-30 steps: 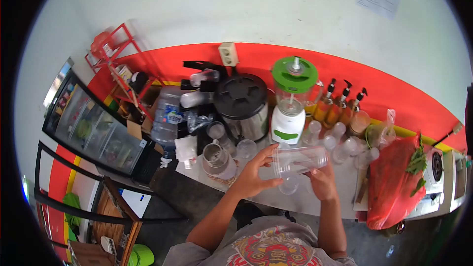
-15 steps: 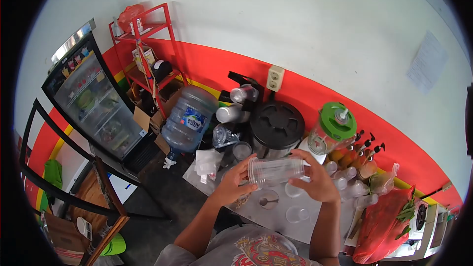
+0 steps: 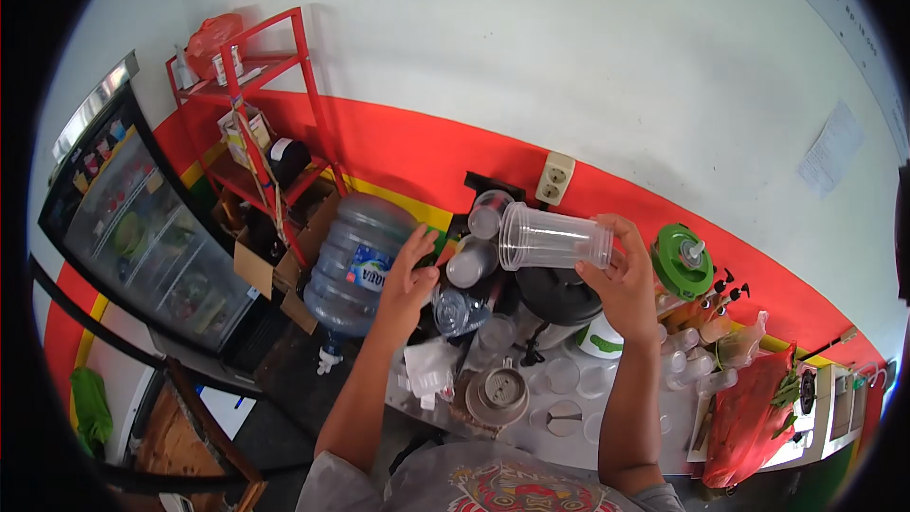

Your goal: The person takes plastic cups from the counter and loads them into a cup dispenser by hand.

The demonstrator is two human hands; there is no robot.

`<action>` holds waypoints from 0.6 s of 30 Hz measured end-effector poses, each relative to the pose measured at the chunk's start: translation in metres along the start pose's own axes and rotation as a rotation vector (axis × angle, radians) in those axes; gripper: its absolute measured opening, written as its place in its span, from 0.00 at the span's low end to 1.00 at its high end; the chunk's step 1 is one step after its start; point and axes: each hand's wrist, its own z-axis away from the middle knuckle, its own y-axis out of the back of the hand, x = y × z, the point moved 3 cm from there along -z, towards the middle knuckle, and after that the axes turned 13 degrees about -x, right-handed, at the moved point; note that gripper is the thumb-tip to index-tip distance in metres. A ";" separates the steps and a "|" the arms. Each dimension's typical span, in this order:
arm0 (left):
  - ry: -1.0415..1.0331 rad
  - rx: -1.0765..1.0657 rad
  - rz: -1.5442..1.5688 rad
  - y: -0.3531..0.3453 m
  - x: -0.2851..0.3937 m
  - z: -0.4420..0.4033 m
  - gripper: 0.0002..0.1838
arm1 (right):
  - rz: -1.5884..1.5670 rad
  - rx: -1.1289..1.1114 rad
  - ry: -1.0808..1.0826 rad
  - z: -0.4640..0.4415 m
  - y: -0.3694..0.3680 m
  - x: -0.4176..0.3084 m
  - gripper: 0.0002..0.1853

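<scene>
My right hand (image 3: 626, 270) grips a short stack of clear plastic cups (image 3: 552, 237) by its base end. The stack lies sideways in the air, its rims pointing left, in front of a black-lidded drum (image 3: 559, 296). Apart from the cups, my left hand (image 3: 408, 280) is raised with its fingers spread and nothing in it. Behind that hand stands a large blue water jug (image 3: 346, 246). Between my hands, two further cup stacks, an upper one (image 3: 490, 212) and a lower one (image 3: 471, 264), sit with their ends toward me.
Several clear cups (image 3: 561, 375) stand on the grey table. A metal pot-like vessel (image 3: 498, 393), a white plastic packet (image 3: 431, 368), a green-lidded blender (image 3: 682, 261) and pump bottles (image 3: 725, 294) are around them. A red plastic bag (image 3: 749, 417) lies right; a red shelf (image 3: 270, 66) and glass-door fridge (image 3: 152, 218) stand left.
The cup stack has gone from between both hands to my right hand alone, and has moved up. My left hand has let go and moved left. The view has shifted slightly.
</scene>
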 end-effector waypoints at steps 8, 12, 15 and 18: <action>0.172 -0.207 -0.409 0.049 -0.020 -0.072 0.22 | -0.019 0.176 -0.025 -0.028 -0.044 0.047 0.31; 0.130 -0.206 -0.235 0.041 -0.049 -0.104 0.17 | 0.453 0.209 -0.002 -0.033 -0.067 0.047 0.32; 0.128 -0.201 -0.064 0.032 -0.063 -0.116 0.15 | 0.578 0.200 -0.066 -0.031 -0.080 0.038 0.33; 0.116 -0.187 -0.039 0.021 -0.089 -0.121 0.13 | 0.728 0.158 0.018 -0.032 -0.086 0.038 0.33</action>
